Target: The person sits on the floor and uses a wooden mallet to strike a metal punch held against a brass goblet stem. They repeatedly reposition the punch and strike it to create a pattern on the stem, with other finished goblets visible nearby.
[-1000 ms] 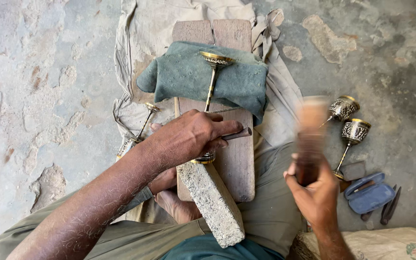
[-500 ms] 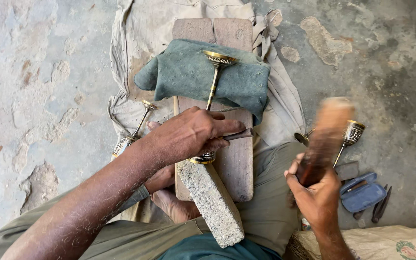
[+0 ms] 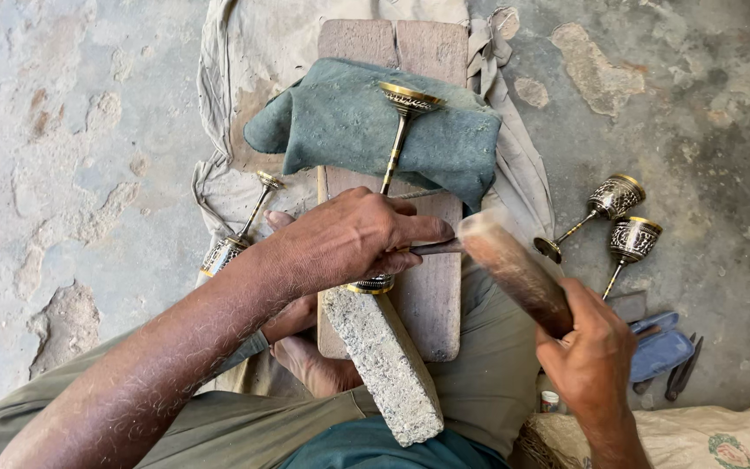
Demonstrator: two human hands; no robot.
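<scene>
Plank (image 3: pixel 431 295) across the lap, goblet (image 3: pixel 397 130) lying on it, its cup hidden under the left hand (image 3: pixel 349 239) pinching a thin tool (image 3: pixel 434 248), right hand (image 3: pixel 588 347) wrapped round a blurred mallet (image 3: pixel 514 269) at the tool's end.

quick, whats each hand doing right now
Left hand: closed, pinching a thin metal tool against the goblet on the wooden board.
Right hand: closed around a wooden mallet.
</scene>
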